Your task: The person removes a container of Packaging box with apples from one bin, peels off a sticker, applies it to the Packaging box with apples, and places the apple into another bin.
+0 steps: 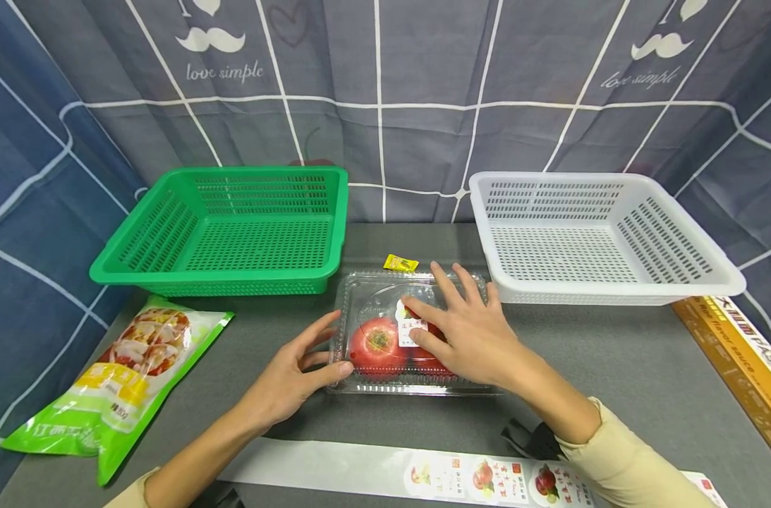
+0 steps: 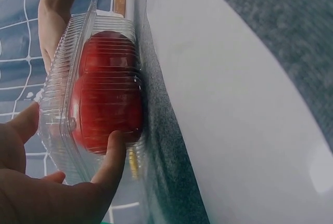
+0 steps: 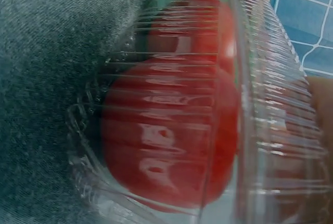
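Touching one clear box of two red fruits, two hands spread their fingers in front of two plastic baskets.

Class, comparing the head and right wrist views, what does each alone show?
Only head: the white basket, label strip and yellow packet.
Only right wrist: the broad side of one red fruit through the ribbed clear container; in the head view, the right hand largely covers that fruit.
Both: container, red fruit, grey tabletop, patterned curtain and at least part of the left hand.
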Tool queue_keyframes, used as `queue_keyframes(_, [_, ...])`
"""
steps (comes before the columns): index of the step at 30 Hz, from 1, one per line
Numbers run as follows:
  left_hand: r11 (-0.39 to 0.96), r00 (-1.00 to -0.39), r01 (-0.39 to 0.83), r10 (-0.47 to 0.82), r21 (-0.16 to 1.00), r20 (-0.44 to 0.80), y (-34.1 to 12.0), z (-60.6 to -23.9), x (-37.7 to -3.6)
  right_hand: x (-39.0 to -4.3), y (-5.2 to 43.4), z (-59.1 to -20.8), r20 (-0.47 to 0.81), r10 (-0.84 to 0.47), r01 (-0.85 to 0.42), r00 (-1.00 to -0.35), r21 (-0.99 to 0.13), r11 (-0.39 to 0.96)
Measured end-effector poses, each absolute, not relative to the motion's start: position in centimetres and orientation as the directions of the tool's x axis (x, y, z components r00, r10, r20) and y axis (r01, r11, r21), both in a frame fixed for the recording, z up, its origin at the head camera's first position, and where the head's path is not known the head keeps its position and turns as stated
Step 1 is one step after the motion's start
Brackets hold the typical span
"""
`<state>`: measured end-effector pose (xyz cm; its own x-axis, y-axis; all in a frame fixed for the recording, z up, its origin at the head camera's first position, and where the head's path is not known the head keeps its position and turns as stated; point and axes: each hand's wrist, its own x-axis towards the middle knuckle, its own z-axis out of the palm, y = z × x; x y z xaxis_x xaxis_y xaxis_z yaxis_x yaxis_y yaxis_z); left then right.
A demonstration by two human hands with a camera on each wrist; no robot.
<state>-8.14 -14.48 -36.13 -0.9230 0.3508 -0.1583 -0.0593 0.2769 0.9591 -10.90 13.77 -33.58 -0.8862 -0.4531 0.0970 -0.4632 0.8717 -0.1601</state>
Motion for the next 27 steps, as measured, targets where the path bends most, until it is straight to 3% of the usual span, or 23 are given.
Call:
queue_keyframes(5, [0.267,-0.921,-0.067,0.355,0.961,-0.163,-14.5,-36.2,-8.1,-11.0,13.8,-34.0,0.163,-0.443,-0.469,-0.882,-0.192,0.862])
queue_keyframes(15, [0.256,-0.917,-0.061,0.366,0.965,-0.155,-14.4,-36.3,-8.3,-11.4,15.1,-34.6,0.409,-0.406,-0.567,-0.817,-0.441,0.696])
queue_keyframes(27, [0.253,-0.926,-0.057,0.348,0.966,-0.145,-14.4,-36.4,-8.2,-11.5,15.4,-34.4,0.332,-0.555,-0.645,-0.763,-0.443,0.623])
